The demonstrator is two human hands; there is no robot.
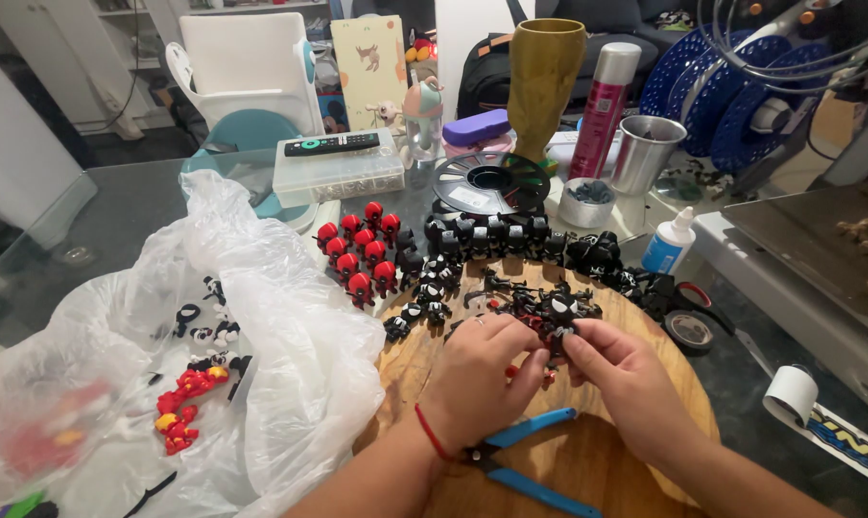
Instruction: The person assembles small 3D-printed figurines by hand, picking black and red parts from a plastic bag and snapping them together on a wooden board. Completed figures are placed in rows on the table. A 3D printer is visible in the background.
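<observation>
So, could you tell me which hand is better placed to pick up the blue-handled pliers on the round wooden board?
Probably the left hand: the blue-handled pliers lie right under its wrist, whereas the right hand sits farther away, pinching the small black figure.

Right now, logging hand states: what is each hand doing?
Left hand: closed on the black figure.
Right hand: pinching the same black figure.

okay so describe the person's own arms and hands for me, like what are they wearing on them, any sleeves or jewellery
Both forearms are bare, with no sleeves in view and no gloves. The left hand has a thin red string bracelet around the wrist and what looks like a slim ring on one finger. The right hand shows no ring, band or watch. Fingernails are short and unpainted as far as can be seen.
</observation>
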